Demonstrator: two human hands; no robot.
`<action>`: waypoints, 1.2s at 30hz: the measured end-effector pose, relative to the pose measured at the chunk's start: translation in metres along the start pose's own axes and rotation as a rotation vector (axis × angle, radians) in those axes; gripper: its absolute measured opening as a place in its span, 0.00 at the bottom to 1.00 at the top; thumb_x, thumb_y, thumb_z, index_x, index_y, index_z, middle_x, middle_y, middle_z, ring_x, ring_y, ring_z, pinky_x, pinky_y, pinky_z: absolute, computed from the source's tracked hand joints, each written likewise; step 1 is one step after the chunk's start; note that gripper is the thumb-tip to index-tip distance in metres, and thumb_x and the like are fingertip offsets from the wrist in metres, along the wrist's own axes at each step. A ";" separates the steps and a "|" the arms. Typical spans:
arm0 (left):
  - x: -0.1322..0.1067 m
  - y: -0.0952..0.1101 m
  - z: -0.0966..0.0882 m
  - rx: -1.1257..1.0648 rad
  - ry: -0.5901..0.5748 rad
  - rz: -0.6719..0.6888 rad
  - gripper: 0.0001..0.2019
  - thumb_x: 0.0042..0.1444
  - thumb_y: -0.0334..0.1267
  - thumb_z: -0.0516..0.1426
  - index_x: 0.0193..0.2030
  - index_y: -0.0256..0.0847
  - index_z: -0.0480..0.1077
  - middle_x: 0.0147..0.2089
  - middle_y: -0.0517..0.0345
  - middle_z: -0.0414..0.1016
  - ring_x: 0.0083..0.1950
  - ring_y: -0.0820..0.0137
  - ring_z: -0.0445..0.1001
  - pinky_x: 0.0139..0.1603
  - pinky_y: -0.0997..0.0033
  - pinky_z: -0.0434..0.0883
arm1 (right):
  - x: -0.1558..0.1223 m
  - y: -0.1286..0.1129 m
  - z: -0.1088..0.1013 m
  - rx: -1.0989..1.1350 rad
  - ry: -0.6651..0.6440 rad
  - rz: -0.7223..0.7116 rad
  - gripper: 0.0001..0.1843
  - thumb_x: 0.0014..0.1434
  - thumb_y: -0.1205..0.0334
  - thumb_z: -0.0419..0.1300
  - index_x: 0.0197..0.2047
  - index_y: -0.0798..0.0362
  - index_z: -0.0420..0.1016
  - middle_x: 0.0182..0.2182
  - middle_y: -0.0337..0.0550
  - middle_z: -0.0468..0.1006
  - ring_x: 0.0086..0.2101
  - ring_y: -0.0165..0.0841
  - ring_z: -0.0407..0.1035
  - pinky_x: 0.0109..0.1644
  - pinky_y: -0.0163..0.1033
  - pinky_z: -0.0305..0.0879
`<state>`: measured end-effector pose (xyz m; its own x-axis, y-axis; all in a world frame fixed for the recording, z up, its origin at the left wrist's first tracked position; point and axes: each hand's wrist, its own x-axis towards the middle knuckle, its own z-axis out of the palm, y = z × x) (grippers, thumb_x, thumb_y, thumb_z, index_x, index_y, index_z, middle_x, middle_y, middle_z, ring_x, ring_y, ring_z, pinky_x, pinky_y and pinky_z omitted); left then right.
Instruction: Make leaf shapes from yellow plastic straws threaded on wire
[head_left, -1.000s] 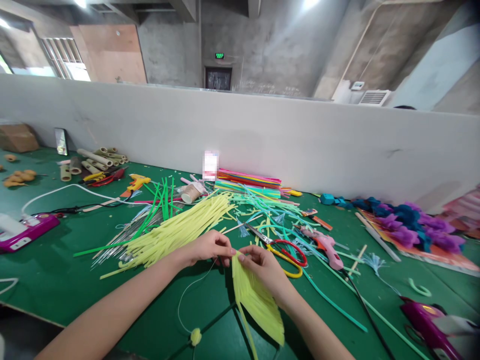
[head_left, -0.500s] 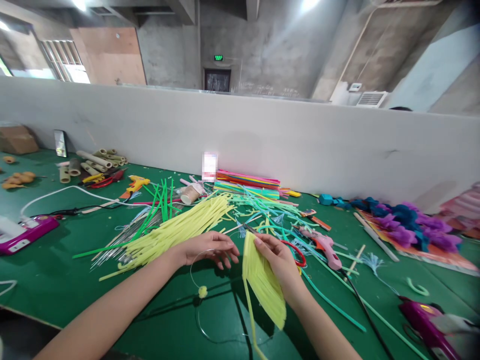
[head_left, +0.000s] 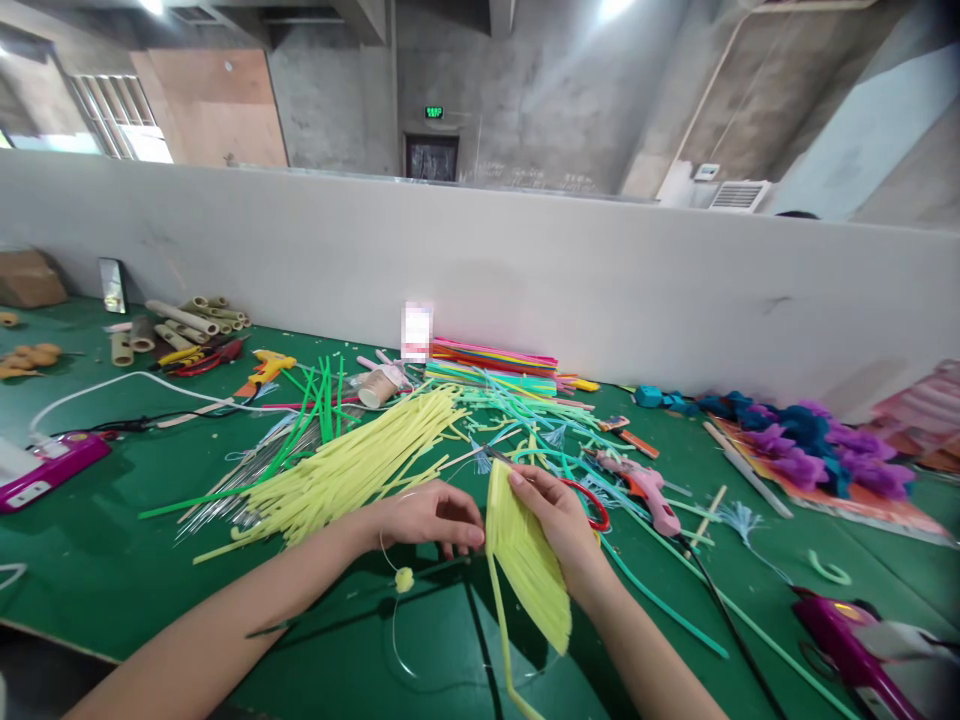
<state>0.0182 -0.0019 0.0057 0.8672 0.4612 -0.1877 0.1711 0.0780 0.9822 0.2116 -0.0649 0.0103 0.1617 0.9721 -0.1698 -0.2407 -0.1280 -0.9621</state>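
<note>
My right hand (head_left: 559, 522) grips a flat fan-shaped bundle of yellow pipe cleaners (head_left: 525, 560), held upright above the green table (head_left: 112, 570). One long yellow strand (head_left: 504, 655) trails down from the bundle. My left hand (head_left: 431, 517) sits just left of the bundle, fingers curled near its lower edge, with a thin white wire (head_left: 390, 560) looping from it. A small yellow pompom (head_left: 404, 579) hangs on that wire. A big loose pile of yellow pipe cleaners (head_left: 352, 465) lies behind my left hand.
Red and yellow scissors (head_left: 585, 500) lie behind my right hand. A pink glue gun (head_left: 645, 487), green and teal stems, a twine spool (head_left: 377, 386), purple and blue fluffy flowers (head_left: 817, 440), and magenta devices at both table edges surround the work area. A grey partition wall backs the table.
My right hand lifted the yellow bundle up and away from me, turning it upright. My left hand drew the wire out, so the pompom rose toward it, then moved back against the bundle.
</note>
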 end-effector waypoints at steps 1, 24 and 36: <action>0.001 -0.002 0.001 0.009 0.004 0.004 0.17 0.47 0.51 0.64 0.34 0.37 0.74 0.31 0.57 0.75 0.30 0.74 0.72 0.32 0.75 0.68 | 0.000 0.001 0.001 -0.010 0.000 -0.004 0.23 0.42 0.45 0.70 0.36 0.51 0.75 0.27 0.39 0.76 0.25 0.32 0.68 0.28 0.35 0.62; 0.001 -0.003 0.013 -0.069 0.018 -0.093 0.17 0.45 0.49 0.64 0.26 0.35 0.71 0.27 0.57 0.76 0.22 0.75 0.72 0.26 0.75 0.64 | 0.003 0.010 0.003 -0.016 -0.018 -0.018 0.22 0.43 0.45 0.69 0.35 0.51 0.75 0.26 0.37 0.76 0.24 0.30 0.67 0.28 0.34 0.62; 0.006 -0.004 0.014 -0.134 0.049 -0.051 0.21 0.47 0.55 0.62 0.28 0.34 0.72 0.27 0.54 0.76 0.24 0.73 0.73 0.24 0.75 0.66 | 0.003 0.006 0.000 0.051 0.036 0.024 0.20 0.44 0.48 0.69 0.38 0.51 0.74 0.27 0.38 0.78 0.23 0.30 0.69 0.27 0.34 0.64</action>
<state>0.0290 -0.0121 0.0004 0.8347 0.4955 -0.2402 0.1477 0.2188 0.9645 0.2105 -0.0630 0.0045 0.1897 0.9611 -0.2010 -0.2931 -0.1400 -0.9458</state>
